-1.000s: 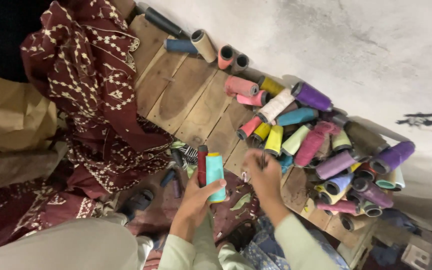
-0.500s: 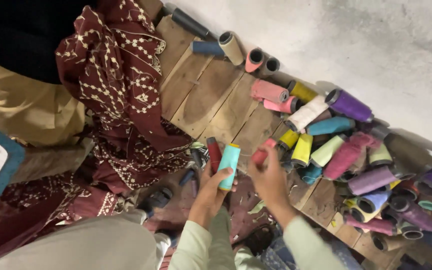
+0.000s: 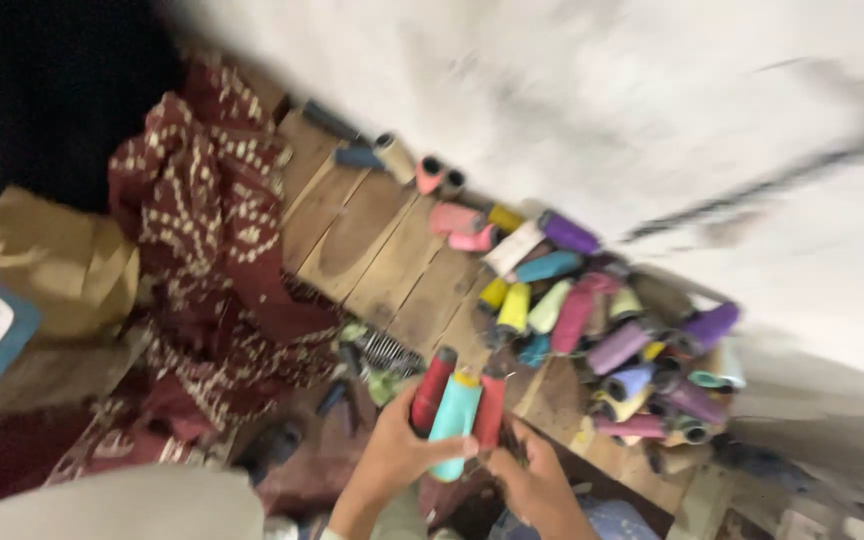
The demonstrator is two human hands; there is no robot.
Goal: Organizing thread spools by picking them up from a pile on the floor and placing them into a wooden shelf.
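My left hand grips a bundle of thread spools upright: a teal spool in the middle, a dark red spool to its left and a red spool to its right. My right hand is just below and right of the bundle, its fingers curled near the base of the red spool; whether it holds anything is hidden by blur. Both hands hover over the front of a wooden board.
A heap of coloured thread spools lies on the board's right side, with several more along its far edge. A maroon patterned cloth is bunched at the left. A white wall rises behind. The frame is motion-blurred.
A red spool taken from the pile by my right hand now stands in the left hand's bundle beside the teal spool. The camera view has swung and both hands sit lower in the frame.
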